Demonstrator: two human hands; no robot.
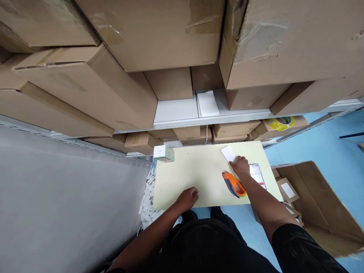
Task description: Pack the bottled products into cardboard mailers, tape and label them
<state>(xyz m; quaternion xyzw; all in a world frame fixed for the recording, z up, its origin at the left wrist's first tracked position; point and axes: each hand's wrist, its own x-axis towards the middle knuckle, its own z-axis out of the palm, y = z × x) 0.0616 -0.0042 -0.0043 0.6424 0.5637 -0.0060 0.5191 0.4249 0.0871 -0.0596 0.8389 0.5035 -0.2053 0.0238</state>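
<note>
At the far right of the small pale table (184,174), my right hand (240,167) has its fingers closed on the lower corner of a blank white card (228,153). The card's other end lies over the tabletop. Just below that hand is an orange tape dispenser (235,185) with a dark blade edge. A phone (257,175) with a lit screen lies beside my right wrist. My left hand (188,198) rests near the table's front edge, its fingers curled in, and nothing shows in them. A small white and green box (163,153) stands at the back left corner.
Shelves stacked with cardboard boxes (159,34) rise behind the table. White paper sheets (207,103) lie on one shelf, and yellow tape rolls (281,123) sit lower right. An open carton (321,197) holding small boxes stands right; shredded paper (148,197) lies left.
</note>
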